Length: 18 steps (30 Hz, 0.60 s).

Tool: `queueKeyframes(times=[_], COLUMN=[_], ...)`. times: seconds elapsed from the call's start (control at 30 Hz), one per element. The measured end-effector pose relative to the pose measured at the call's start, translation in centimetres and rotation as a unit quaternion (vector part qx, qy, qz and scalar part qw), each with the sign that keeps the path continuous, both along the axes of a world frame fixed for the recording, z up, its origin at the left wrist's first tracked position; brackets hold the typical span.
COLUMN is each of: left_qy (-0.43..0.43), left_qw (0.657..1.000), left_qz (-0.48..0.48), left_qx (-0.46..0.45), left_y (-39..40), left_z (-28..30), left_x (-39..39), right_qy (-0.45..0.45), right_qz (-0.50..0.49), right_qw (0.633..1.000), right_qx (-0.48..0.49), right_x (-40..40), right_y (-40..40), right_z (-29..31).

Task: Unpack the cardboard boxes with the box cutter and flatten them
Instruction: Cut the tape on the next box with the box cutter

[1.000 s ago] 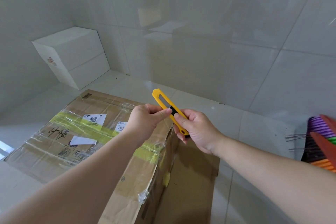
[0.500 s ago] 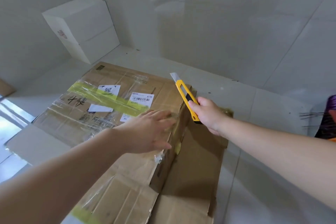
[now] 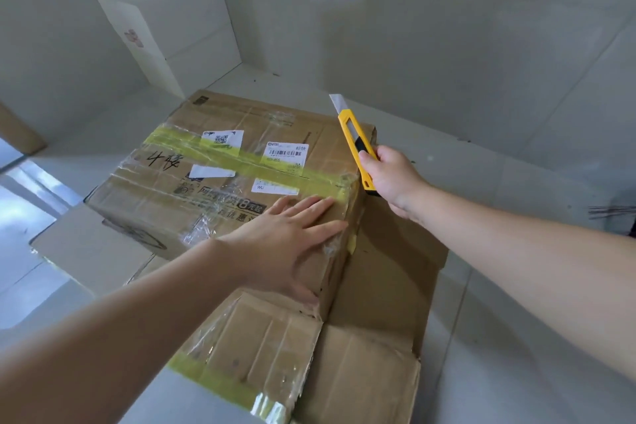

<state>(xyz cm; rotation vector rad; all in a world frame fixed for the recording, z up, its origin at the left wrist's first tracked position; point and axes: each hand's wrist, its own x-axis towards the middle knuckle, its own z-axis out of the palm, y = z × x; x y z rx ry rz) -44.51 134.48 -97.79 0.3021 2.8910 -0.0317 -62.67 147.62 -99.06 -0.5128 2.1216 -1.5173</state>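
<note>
Fingers of the right hand (image 3: pixel 389 179) curl round the black-and-yellow grip of the box cutter (image 3: pixel 356 144), thumb along its upper face; I see the blade run out at the far tip, pointing away and up, just beside the far right corner of the sealed cardboard box (image 3: pixel 220 175) and not touching it. The left hand (image 3: pixel 287 241) lies flat on the near right part of the box top, fingers straight and slightly spread, pressing on clear film near the edge. The box is closed, so I cannot tell what it holds; a band of yellow tape (image 3: pixel 241 157) crosses its lid, with white shipping labels (image 3: pixel 287 151) stuck over and beside it and handwriting at the left. It sits on flattened cardboard (image 3: pixel 378 337) spread over the pale tiled floor (image 3: pixel 516 337), whose near flap also carries yellow tape. In the far left corner a white box (image 3: pixel 172 27) stands closed against the wall, well apart from the brown one.
</note>
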Motion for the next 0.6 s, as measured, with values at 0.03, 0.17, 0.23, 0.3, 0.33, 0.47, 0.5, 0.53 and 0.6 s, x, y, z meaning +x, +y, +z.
queueKeyframes(times=[0.03,0.17,0.23,0.3,0.33,0.47,0.5,0.53,0.6], left_qy=[0.008,0.051,0.078,0.099,0.109,0.158,0.168,0.174,0.178], left_qw=[0.999,0.984,0.982,0.982,0.982,0.970,0.965,0.961,0.958], left_qz=[0.036,0.157,0.161,0.151,0.149,0.170,0.180,0.192,0.208], left_qx=[0.021,0.065,0.056,0.048,0.050,0.078,0.088,0.092,0.080], left_y=[0.1,0.8,0.9,0.7,0.6,0.9,1.1,1.3,1.3], left_z=[-0.3,-1.5,-2.1,-2.3,-2.2,-2.3,-2.2,-2.2,-2.3], left_x=[-0.8,-3.6,-4.3,-4.5,-4.5,-4.5,-4.4,-4.4,-4.3], right_qy=[0.002,-0.060,-0.098,-0.102,-0.103,-0.107,-0.104,-0.100,-0.093], right_qz=[-0.014,-0.098,-0.125,-0.136,-0.135,-0.135,-0.132,-0.127,-0.117], right_qw=[1.000,0.991,0.985,0.985,0.985,0.985,0.986,0.987,0.989], right_qx=[-0.002,-0.069,-0.074,-0.032,-0.017,-0.009,-0.010,-0.012,-0.014], right_x=[-0.7,-3.7,-4.8,-5.4,-5.4,-5.2,-5.3,-5.3,-5.4], right_y=[-0.3,0.8,2.4,3.8,4.2,3.9,3.7,3.6,3.3], right_z=[0.5,2.4,2.5,1.9,1.5,0.6,0.5,0.5,0.5])
